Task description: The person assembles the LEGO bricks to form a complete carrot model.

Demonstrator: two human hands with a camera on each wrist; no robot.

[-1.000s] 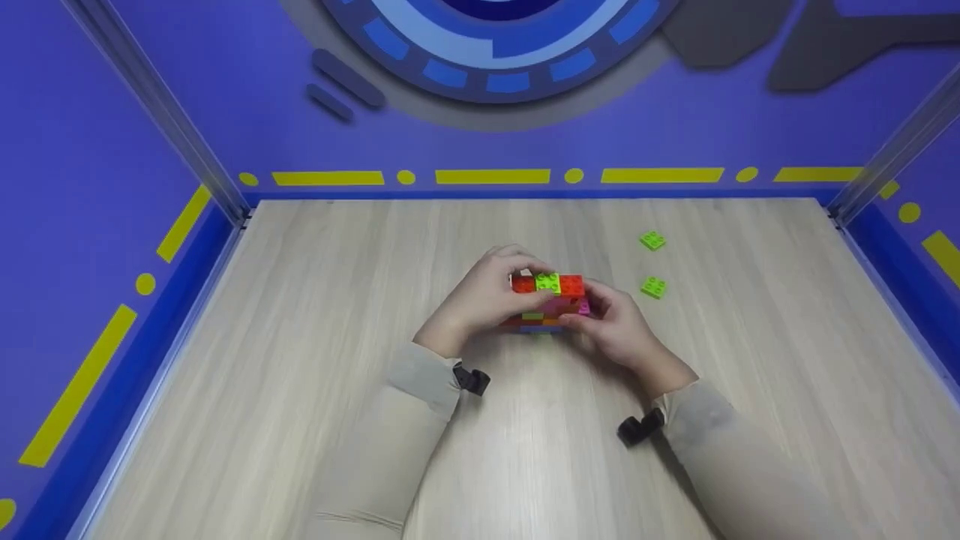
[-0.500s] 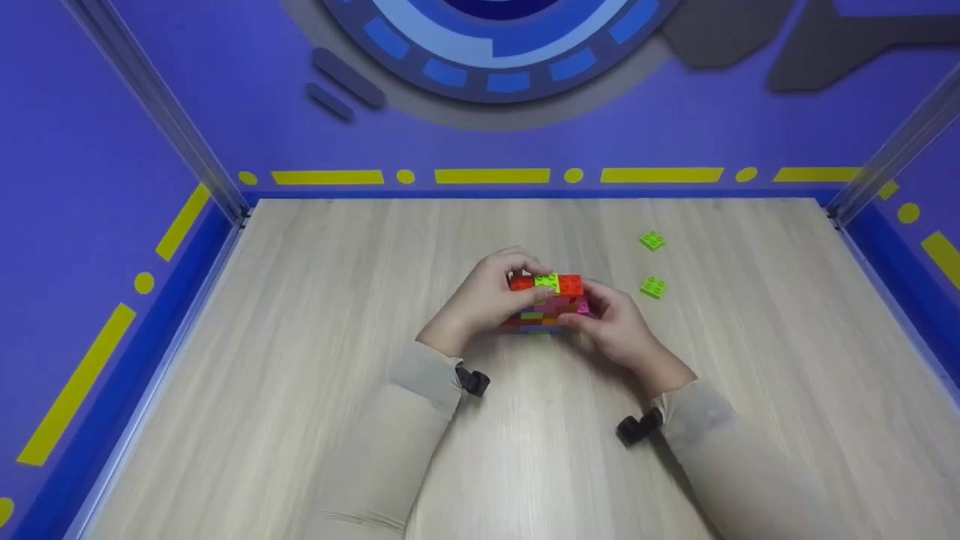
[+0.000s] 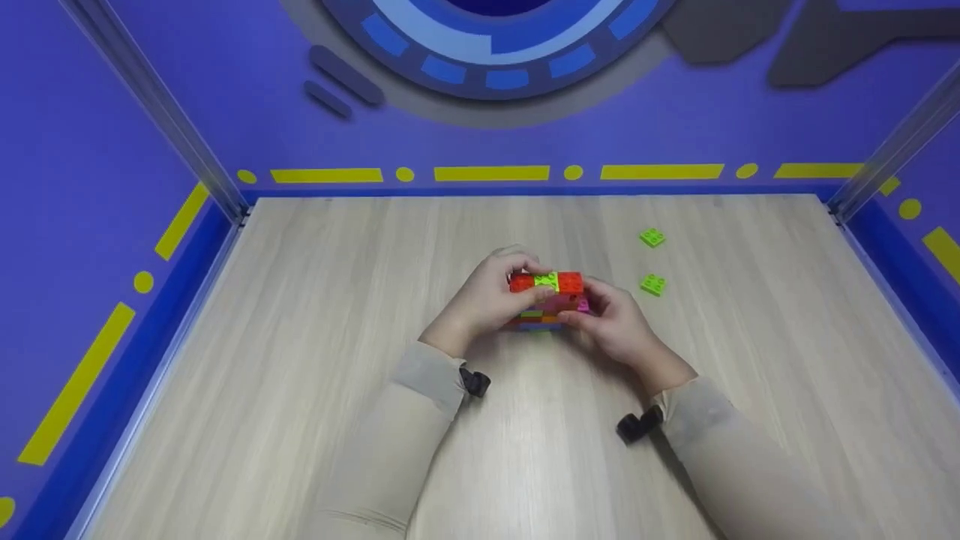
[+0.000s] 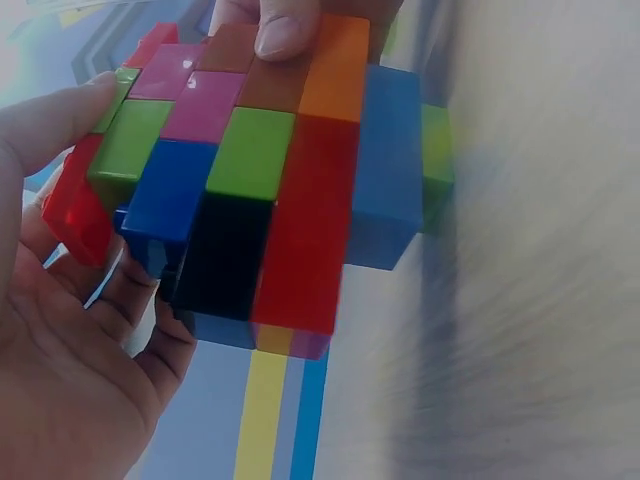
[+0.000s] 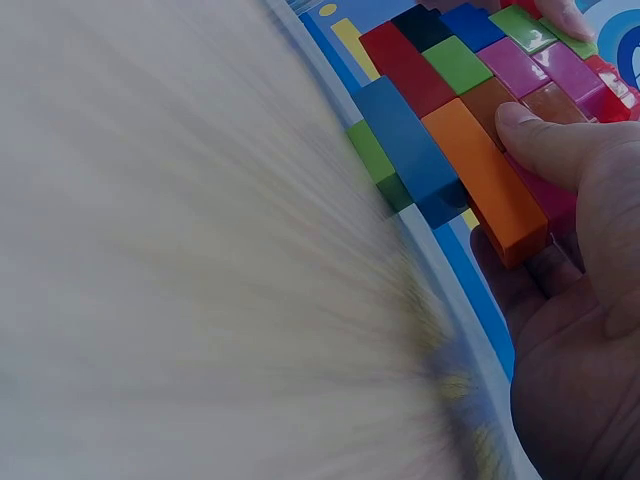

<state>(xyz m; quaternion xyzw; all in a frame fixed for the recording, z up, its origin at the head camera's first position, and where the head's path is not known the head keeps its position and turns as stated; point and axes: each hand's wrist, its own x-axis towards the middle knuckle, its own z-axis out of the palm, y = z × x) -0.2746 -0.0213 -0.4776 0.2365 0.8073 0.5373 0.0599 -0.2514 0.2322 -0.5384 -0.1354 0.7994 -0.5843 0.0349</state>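
Observation:
A stack of colored toy building bricks (image 4: 250, 160) stands on the table between my two hands. My left hand (image 3: 484, 296) grips its upper left part; the thumb lies on a thin green brick (image 3: 547, 282) in the top row, between two red bricks (image 3: 571, 283). My right hand (image 3: 619, 321) holds the right side lower down. In the right wrist view its thumb presses a brown brick (image 5: 490, 105), beside an orange brick (image 5: 480, 175). Toward the bottom come a blue brick (image 4: 388, 165) and a green brick (image 4: 437, 165). My left fingers are partly hidden behind the stack.
Two loose green bricks, one farther back (image 3: 652, 238) and one nearer (image 3: 652, 285), lie right of the hands on the wooden table (image 3: 337, 300). Blue panels (image 3: 487, 142) with yellow marks enclose the table at the back and sides.

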